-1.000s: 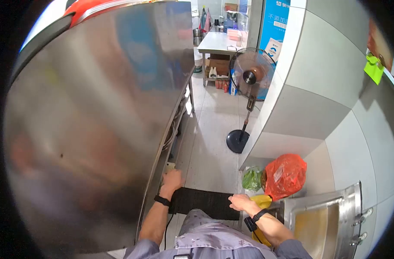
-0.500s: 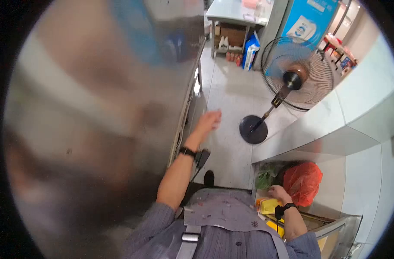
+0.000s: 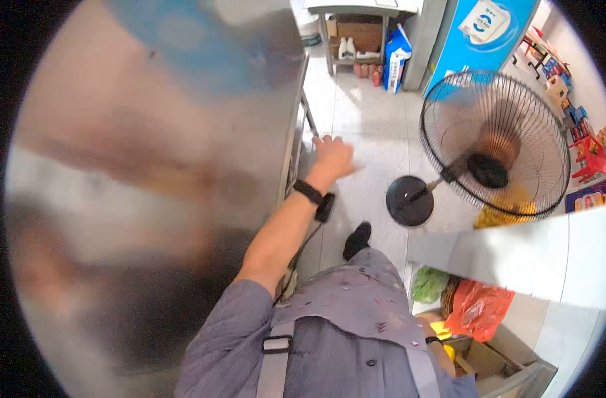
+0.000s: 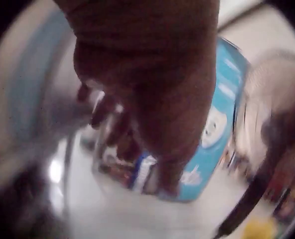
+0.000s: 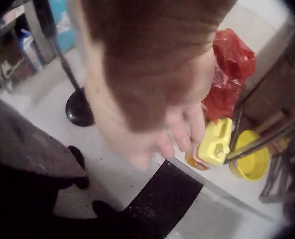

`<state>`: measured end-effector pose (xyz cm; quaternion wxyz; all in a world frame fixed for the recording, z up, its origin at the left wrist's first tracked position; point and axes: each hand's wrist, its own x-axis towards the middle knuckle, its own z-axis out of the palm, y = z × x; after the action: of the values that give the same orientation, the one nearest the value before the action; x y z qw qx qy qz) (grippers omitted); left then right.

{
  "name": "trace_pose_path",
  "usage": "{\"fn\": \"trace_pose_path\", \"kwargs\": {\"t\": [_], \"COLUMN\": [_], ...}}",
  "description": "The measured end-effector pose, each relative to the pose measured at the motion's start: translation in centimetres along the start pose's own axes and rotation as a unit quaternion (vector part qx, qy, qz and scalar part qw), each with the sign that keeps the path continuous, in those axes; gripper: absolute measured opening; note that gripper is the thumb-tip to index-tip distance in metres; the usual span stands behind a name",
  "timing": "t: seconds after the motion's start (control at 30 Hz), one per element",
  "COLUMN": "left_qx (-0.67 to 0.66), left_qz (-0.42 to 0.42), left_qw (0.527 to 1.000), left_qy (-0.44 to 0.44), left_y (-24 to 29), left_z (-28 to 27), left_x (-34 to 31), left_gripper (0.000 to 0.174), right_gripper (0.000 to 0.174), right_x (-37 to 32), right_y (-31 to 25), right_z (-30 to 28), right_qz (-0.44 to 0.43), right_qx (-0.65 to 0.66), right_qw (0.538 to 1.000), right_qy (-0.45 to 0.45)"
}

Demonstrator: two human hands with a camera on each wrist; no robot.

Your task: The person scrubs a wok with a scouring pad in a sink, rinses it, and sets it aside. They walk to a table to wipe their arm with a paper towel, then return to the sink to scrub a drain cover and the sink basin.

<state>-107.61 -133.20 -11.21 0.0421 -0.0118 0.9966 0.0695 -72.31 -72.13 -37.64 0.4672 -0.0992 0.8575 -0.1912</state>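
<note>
My left hand (image 3: 334, 159) reaches forward over the floor, beside the edge of the large steel surface (image 3: 183, 152). Its fingers are loosely bent with nothing between them; the left wrist view shows the same hand (image 4: 147, 94) from behind, blurred. My right hand (image 3: 427, 326) is low at my side, partly hidden by the apron (image 3: 356, 298). In the right wrist view this hand (image 5: 147, 109) hangs with relaxed fingers and holds nothing. Near it in that view are a yellow jug (image 5: 217, 142), a yellow tub (image 5: 252, 162) and a red plastic bag (image 5: 229, 74).
A standing fan (image 3: 495, 146) on a round black base (image 3: 409, 201) stands ahead to the right, by a low tiled wall (image 3: 515, 255). A green bag (image 3: 429, 285) lies behind that wall. Farther ahead is a table (image 3: 356, 10) with shoes beneath. A black mat (image 5: 167, 196) covers part of the floor.
The view has moved forward, and the fan looks larger and closer. My left hand has swung up and forward from beside the steel surface. My right hand has dropped back to my side.
</note>
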Motion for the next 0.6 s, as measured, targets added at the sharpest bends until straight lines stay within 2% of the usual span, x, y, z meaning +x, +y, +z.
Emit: {"fn": "trace_pose_path", "kwargs": {"t": [0.03,0.07,0.1,0.13,0.17,0.2,0.23,0.27,0.3,0.33,0.37,0.4,0.43,0.47,0.53,0.57,0.6], "left_qx": [0.174,0.077,-0.104,-0.101,-0.265,-0.416,-0.413,-0.104,0.217,0.224,0.079,-0.072,-0.004,0.000,-0.045,-0.056,-0.143], "left_qz": [0.051,-0.003,-0.051,-0.042,-0.042,-0.040,-0.031,0.013,0.052,0.058,0.029,-0.002,0.003,0.011,0.077,0.103,0.143], "left_qw": [0.983,0.992,0.989,0.990,0.949,0.877,0.880,0.967,0.954,0.953,0.984,0.991,0.994,0.994,0.992,0.985,0.965], "left_qy": [0.028,-0.104,-0.088,-0.088,-0.165,-0.237,-0.232,-0.231,-0.202,-0.193,-0.155,-0.117,-0.110,-0.111,-0.090,-0.128,-0.168], "left_y": [-0.6,-0.4,-1.2,-1.6,-2.3,-2.8,-3.3,-4.0,-4.3,-4.2,-4.0,-4.0,-2.9,-2.7,-2.7,-2.2,-2.2], "left_z": [0.2,-1.1,0.7,-0.1,-0.8,-1.6,-1.9,-1.6,-1.6,-2.2,-2.3,-2.1,-4.5,-4.3,-4.0,-5.0,-6.1], "left_x": [-0.1,2.2,4.2,6.1,8.1,10.0,11.9,14.1,16.6,19.8,22.2,24.4,26.0,28.6,34.4,37.3,40.0], "left_gripper": [0.042,0.034,0.030,0.030,0.032,0.034,0.034,0.037,0.041,0.041,0.042,0.043,0.040,0.040,0.039,0.037,0.038], "right_gripper": [0.041,0.042,0.042,0.043,0.043,0.041,0.040,0.036,0.033,0.031,0.028,0.028,0.028,0.028,0.029,0.031,0.031], "right_x": [1.0,2.7,4.4,5.1,5.6,6.0,7.0,9.7,12.4,14.9,14.8,14.7,14.8,15.3,16.4,16.8,16.9], "right_y": [-1.6,-3.7,-5.5,-6.9,-8.3,-9.8,-11.0,-11.0,-8.1,-6.0,-7.4,-8.9,-10.4,-11.1,-12.4,-13.5,-14.8], "right_z": [-1.5,-3.1,-5.1,-7.4,-9.9,-12.5,-14.9,-14.6,-12.7,-11.9,-12.5,-13.4,-14.8,-15.5,-16.4,-16.7,-16.8], "right_qz": [0.015,0.027,0.042,0.062,0.064,-0.010,-0.084,0.043,0.036,0.026,0.092,0.097,0.095,0.093,0.087,0.079,0.086], "right_qx": [0.043,0.091,0.096,0.096,0.100,0.012,-0.078,-0.067,0.016,0.101,0.160,0.166,0.101,0.036,0.060,0.078,0.091], "right_qw": [0.998,0.993,0.992,0.991,0.990,0.999,0.993,0.996,0.997,0.990,0.974,0.972,0.981,0.985,0.984,0.982,0.980], "right_qy": [0.036,0.073,0.072,0.065,0.071,0.049,0.028,0.043,0.071,0.099,0.131,0.131,0.136,0.140,0.147,0.151,0.153]}}
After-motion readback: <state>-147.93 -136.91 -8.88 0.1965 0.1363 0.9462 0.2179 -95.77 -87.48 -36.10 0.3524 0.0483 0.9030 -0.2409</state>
